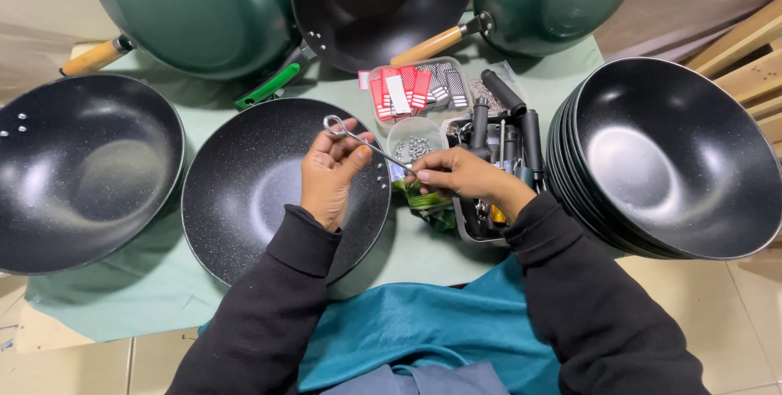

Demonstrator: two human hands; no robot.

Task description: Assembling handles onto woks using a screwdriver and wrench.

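My left hand (330, 173) and my right hand (458, 177) hold the two ends of a thin metal rod with a loop end (358, 139). The loop sits above my left fingers, and the other end is pinched in my right fingertips. The rod hangs over the right rim of a black speckled wok (244, 187) lying open side up on the green cloth (147, 289). Just behind the rod is a small clear cup of screws (415, 147).
Another black wok (81, 171) lies at left, and a stack of black woks (668, 159) stands at right. Green woks with wooden handles (195, 8) lean at the back. A tray of black handles (509, 130) and a box of red and white tags (415, 89) sit centre.
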